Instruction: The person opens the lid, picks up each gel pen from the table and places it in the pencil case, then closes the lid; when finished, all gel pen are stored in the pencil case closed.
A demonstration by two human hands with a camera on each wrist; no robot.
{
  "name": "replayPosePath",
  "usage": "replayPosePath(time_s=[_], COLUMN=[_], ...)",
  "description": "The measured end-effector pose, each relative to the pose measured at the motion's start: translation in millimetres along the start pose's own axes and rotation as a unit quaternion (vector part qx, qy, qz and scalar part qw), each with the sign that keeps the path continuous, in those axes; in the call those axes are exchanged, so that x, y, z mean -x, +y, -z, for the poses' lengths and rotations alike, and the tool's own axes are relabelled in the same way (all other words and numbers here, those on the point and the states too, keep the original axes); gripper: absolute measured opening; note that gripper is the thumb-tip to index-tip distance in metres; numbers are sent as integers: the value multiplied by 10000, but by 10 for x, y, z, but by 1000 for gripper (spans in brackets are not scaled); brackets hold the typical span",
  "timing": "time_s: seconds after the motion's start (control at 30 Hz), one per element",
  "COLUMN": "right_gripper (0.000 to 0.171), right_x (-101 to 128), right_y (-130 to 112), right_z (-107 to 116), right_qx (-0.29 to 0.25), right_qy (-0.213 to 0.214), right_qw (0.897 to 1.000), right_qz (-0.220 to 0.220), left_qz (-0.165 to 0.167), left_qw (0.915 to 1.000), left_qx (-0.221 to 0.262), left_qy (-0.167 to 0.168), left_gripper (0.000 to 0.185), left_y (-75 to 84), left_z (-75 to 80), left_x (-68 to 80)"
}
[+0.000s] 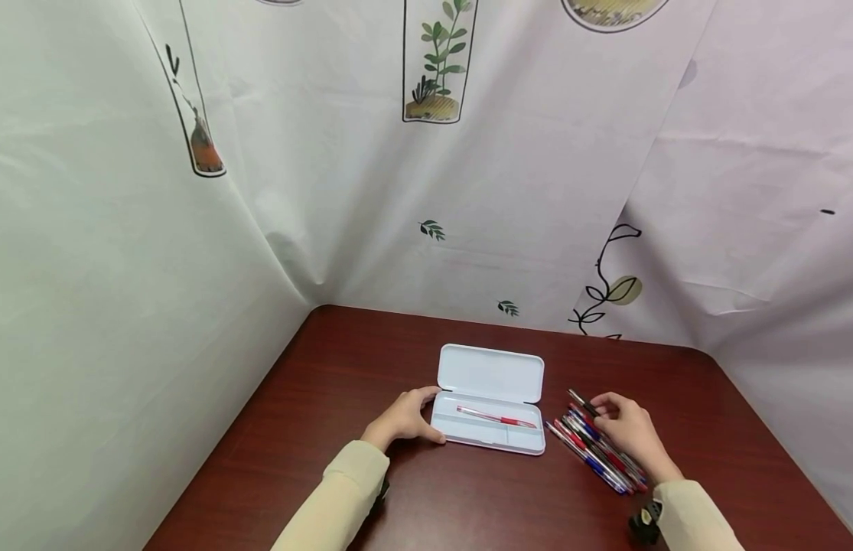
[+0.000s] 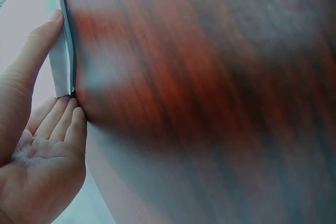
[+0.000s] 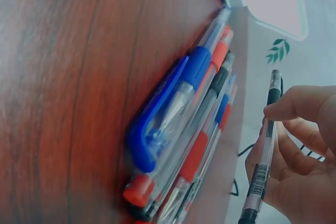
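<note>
An open white pencil case lies on the dark red table, its lid folded back. One red pen lies inside. My left hand grips the case's left end, thumb and fingers around its edge. A pile of red, blue and black pens lies right of the case, also seen close in the right wrist view as pens. My right hand pinches a black pen just above that pile.
Pale curtains printed with plants close in the table on the left, back and right. The table's bare wood stretches in front of the case and to its left.
</note>
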State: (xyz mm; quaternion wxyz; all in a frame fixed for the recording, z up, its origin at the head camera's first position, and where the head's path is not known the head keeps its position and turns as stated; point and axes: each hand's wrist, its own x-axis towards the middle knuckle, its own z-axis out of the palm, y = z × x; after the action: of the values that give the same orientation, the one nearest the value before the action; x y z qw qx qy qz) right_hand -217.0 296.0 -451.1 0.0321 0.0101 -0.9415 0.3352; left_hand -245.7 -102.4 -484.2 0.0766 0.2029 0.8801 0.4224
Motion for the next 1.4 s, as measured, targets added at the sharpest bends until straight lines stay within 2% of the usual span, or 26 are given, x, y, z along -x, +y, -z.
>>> replayPosePath(time_s=[0.23, 0.6, 0.9, 1.4], right_gripper=[29, 29, 25, 25], right_x=[28, 10, -31, -148], right_y=[-106, -303, -439, -650], right_z=[-6, -67, -172, -508], right_qx=[-383, -1219, -1268, -1382], right_qy=[-85, -496, -719, -884], right_qw=[9992, 9901, 9864, 9806], right_qz=[-6, 500, 763, 1077], left_qz=[58, 41, 21, 83], left_qw=[10000, 10000, 10000, 10000], left_qx=[6, -83, -25, -12], left_qy=[-23, -14, -25, -12], left_gripper=[89, 89, 88, 89], left_y=[4, -4, -7, 12], left_z=[6, 12, 5, 2], left_x=[4, -8, -13, 5])
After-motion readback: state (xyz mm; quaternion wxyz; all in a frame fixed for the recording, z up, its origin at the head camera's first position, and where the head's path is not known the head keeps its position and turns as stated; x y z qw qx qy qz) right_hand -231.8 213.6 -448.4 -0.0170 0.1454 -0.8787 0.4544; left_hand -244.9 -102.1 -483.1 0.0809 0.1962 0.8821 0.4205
